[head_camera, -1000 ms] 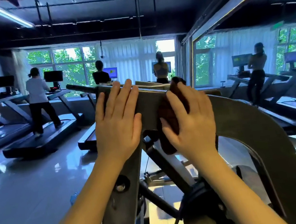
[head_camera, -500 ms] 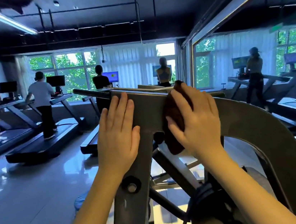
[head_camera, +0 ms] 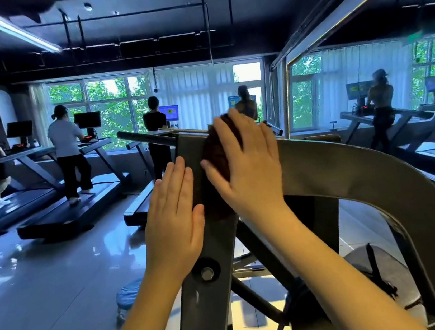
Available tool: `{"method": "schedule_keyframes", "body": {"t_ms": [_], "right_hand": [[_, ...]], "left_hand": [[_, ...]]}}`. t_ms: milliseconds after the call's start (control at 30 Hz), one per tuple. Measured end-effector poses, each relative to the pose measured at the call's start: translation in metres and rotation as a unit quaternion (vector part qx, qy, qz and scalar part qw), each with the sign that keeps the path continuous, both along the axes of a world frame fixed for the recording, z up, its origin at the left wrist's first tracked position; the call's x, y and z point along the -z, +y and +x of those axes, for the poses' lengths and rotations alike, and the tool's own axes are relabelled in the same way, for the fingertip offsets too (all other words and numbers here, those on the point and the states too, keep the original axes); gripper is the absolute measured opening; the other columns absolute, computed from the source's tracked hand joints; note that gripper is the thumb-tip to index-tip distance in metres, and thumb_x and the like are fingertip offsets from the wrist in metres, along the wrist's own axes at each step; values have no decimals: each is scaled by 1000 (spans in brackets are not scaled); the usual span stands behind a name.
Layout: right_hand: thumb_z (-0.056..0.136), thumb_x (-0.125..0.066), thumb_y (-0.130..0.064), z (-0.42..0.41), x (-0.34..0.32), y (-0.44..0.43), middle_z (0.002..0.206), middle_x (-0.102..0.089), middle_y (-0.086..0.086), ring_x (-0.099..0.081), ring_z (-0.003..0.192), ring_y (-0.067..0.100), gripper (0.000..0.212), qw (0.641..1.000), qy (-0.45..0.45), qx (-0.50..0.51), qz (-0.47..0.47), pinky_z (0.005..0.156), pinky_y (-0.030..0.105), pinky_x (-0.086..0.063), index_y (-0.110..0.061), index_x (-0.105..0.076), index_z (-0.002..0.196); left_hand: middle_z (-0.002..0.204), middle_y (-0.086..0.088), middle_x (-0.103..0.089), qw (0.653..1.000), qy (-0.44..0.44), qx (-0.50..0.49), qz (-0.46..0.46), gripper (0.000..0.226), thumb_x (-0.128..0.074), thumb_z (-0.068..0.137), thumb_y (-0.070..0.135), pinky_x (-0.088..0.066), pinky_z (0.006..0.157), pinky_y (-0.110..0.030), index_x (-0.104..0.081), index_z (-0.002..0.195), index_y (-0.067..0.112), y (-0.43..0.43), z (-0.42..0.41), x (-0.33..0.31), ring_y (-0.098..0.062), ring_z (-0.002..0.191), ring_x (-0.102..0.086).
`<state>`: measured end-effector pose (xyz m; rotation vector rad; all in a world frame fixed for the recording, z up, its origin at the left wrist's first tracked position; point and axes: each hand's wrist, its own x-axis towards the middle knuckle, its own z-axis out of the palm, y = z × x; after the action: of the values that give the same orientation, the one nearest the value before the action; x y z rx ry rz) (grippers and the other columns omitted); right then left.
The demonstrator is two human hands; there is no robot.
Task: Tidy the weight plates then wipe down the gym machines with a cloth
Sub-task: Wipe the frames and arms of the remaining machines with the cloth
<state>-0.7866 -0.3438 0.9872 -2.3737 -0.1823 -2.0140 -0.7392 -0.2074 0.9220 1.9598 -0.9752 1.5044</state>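
Your machine frame (head_camera: 362, 162) is filling the view from centre to 4 o'clock. Its grey top beam is running from a dark bar end (head_camera: 124, 135) at 10 o'clock across to 3 o'clock, then curving down toward 5 o'clock. Its upright post (head_camera: 211, 312) is dropping from the centre toward 6 o'clock, with a bolt (head_camera: 207, 273) showing on its face. Glossy tiled floor (head_camera: 46, 284) is spreading out at 8 o'clock, between the post and the row of treadmills (head_camera: 73, 211) at 9 o'clock, where people are walking. At 2 o'clock a mirror wall (head_camera: 338, 85) is closing off that side, just behind the beam. Your left hand (head_camera: 172, 220) is lying flat against the post's left edge, fingers straight and together, pointing to 12 o'clock and gripping nothing. Your right hand (head_camera: 249, 166) is pressing the dark brown cloth (head_camera: 217, 162) onto the joint where beam and post meet. Its fingers are extended over the cloth rather than clenched, and its thumb is reaching toward 9 o'clock. The cloth is sitting at the centre of the view, bunched under your palm, with its long axis running nearly vertical. Its top is poking past your fingertips toward 12 o'clock, and its lower end is hanging toward 6 o'clock, just beside your left thumb.
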Motion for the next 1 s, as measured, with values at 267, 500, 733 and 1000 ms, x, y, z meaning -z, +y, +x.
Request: {"method": "schedule_keyframes", "body": {"t_ms": [267,500,733,1000], "right_hand": [[96,-35,-47,-15,4,-15,158,-29,8,-24,145,22,63,993,87,-14,-77,119,32,-4,-18,-32,151],[97,-15,-48,-24,-17,-3,162,-18,-2,-17,148,13,63,974,199,-92,-59,120,31,-4,-23,-25,154],[96,-35,-42,-44,-39,-54,116,-65,4,-54,111,21,50,976,168,-117,77,87,32,-38,-25,-51,140],[99,-20,-44,-39,-36,-60,58,-37,-6,-30,52,16,49,984,162,72,-3,47,28,-13,-19,-52,73]], "left_hand": [[153,3,-26,992,63,91,-66,53,-33,96,24,-24,116,-33,-32,147,7,3,-11,1,-12,142,-26],[154,3,-22,995,36,67,-67,55,-37,95,28,-21,116,-38,-22,147,20,-7,-20,-18,-15,143,-22],[148,-11,-41,999,1,-17,-30,50,-36,96,34,-13,117,-48,-50,134,5,-12,-25,-27,-27,137,-35],[128,-22,-47,980,-20,-174,-92,56,-43,91,36,-32,109,-53,-34,142,13,-59,-32,-47,-38,121,-43]]}}
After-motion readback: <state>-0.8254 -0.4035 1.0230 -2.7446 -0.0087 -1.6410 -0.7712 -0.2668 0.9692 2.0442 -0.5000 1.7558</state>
